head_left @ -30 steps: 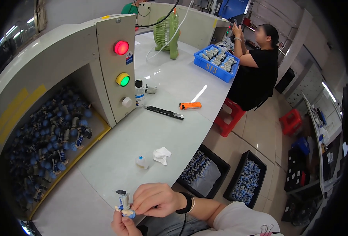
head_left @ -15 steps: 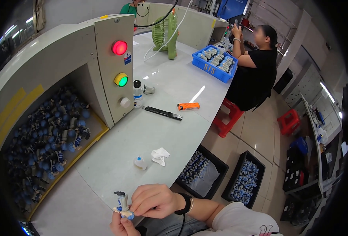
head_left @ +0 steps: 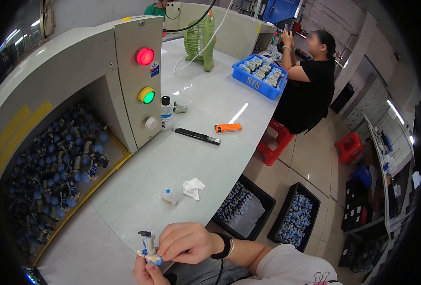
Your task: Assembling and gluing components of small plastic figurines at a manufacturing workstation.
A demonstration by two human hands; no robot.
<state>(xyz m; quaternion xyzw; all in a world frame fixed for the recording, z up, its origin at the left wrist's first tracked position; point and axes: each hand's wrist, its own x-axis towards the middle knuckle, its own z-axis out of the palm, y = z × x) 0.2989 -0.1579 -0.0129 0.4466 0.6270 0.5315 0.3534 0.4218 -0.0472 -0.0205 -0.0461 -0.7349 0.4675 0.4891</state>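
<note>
A small figurine [head_left: 148,248] in grey, blue and cream is upside down near the lower edge, its dark feet up and its blue head down. My left hand [head_left: 148,272] is closed round its lower end, thumb and fingertips against it. From the right, my right hand [head_left: 187,243] has its fingers curled, with the fingertips pinching at the figurine's side; just what they grip there is hidden. Beyond the hands a small squeeze bottle with a blue tip [head_left: 169,196] stands on the table, beside a crumpled white tissue [head_left: 193,188].
A black-handled cutter [head_left: 197,136], an orange box [head_left: 228,128] and a black-capped bottle [head_left: 166,114] occupy the table. Left, a machine opening holds many figurines [head_left: 61,166]. A blue tray [head_left: 255,88], green fan [head_left: 199,45] and seated person are farther off. Black bins [head_left: 272,232] flank the table.
</note>
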